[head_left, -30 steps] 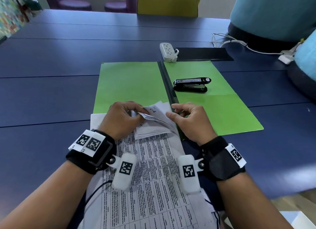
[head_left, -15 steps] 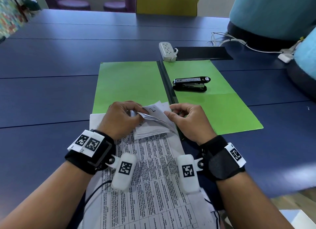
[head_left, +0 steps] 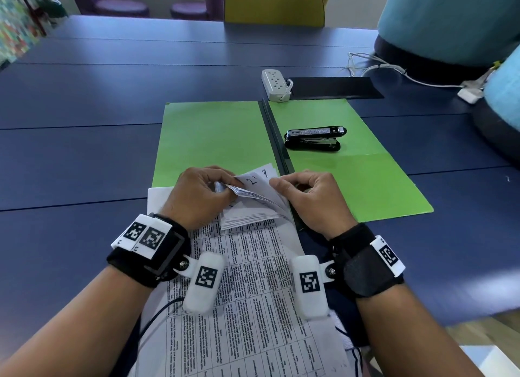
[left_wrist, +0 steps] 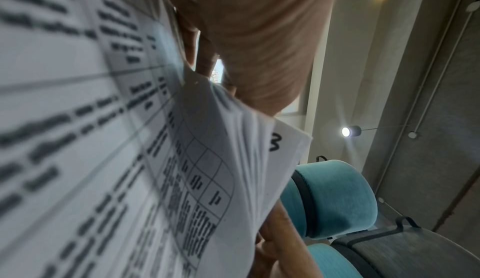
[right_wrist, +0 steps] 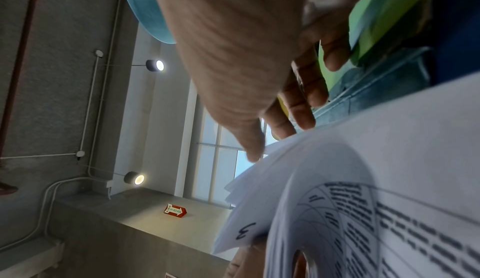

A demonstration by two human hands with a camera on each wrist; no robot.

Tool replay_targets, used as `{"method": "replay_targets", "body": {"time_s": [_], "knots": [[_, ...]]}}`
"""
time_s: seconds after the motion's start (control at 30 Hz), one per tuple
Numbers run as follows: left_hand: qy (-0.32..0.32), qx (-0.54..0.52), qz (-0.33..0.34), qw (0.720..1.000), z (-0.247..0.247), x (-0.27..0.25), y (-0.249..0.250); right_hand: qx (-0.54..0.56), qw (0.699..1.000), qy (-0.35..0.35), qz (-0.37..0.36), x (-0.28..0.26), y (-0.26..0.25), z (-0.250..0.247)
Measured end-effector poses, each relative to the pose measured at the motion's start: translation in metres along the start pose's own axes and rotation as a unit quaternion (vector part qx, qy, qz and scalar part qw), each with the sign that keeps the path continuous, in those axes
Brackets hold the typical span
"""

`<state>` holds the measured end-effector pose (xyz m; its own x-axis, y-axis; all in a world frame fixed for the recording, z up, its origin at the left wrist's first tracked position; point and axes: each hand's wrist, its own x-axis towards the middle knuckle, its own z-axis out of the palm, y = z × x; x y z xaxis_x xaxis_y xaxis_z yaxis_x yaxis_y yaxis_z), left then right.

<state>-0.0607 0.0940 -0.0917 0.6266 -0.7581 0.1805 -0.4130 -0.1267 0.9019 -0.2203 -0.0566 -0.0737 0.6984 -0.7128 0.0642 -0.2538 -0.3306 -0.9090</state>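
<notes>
A stack of white paper sheets printed with black tables [head_left: 247, 286] lies on the dark blue table [head_left: 84, 165] straight in front of the person. Its near end runs past the table's edge toward 6 o'clock, and its far end overlaps the near edge of the open bright green card folder [head_left: 213, 140].

The far end of the stack is bent up and fanned out, and both hands hold it there. The left hand [head_left: 201, 199] sits at the fan's 9 o'clock side, fingers curled, with thumb and fingertips clamped on the left corner of the lifted sheets. The right hand [head_left: 312, 200] sits at the 3 o'clock side. Its thumb lies on top of the right corner, and in the right wrist view the index finger passes behind the same sheets, so the corner is pinched between them. Its other fingers curl loosely above the folder. The loose corners stick out between the two grips toward 12 o'clock, and one of them carries a handwritten black 3 [left_wrist: 275, 143].

A black metal stapler [head_left: 313, 138] rests on the folder's right leaf, at 1 o'clock from the hands and well apart from them. A white power strip [head_left: 275, 85] lies just beyond the folder's far edge at 12 o'clock.
</notes>
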Motion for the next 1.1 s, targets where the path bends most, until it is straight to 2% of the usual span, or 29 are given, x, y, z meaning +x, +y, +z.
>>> {"method": "replay_targets", "body": {"time_s": [0.1, 0.3, 0.6, 0.83, 0.97, 1.1], "knots": [[-0.003, 0.003, -0.006, 1.000, -0.0001, -0.0008, 0.0014, 0.024, 1.000, -0.014, 0.004, -0.0019, -0.0028, -0.0003], [0.000, 0.005, -0.009, 1.000, -0.0014, -0.0003, 0.0033, -0.012, 1.000, -0.025, 0.007, 0.0007, 0.0033, 0.0009], [0.002, 0.000, -0.017, 1.000, -0.0017, -0.0009, 0.0045, -0.044, 0.992, -0.092, -0.071, -0.0051, 0.0003, 0.0027], [0.015, 0.004, -0.011, 1.000, -0.0007, 0.0000, 0.0033, -0.029, 0.993, -0.092, -0.069, -0.0058, -0.0004, 0.0011], [-0.006, -0.001, -0.016, 1.000, -0.0019, -0.0008, 0.0043, -0.016, 0.992, -0.106, -0.064, -0.0073, -0.0038, 0.0017], [-0.007, -0.012, -0.010, 1.000, -0.0009, -0.0015, 0.0046, 0.008, 0.997, -0.057, -0.048, -0.0032, -0.0011, 0.0029]]}}
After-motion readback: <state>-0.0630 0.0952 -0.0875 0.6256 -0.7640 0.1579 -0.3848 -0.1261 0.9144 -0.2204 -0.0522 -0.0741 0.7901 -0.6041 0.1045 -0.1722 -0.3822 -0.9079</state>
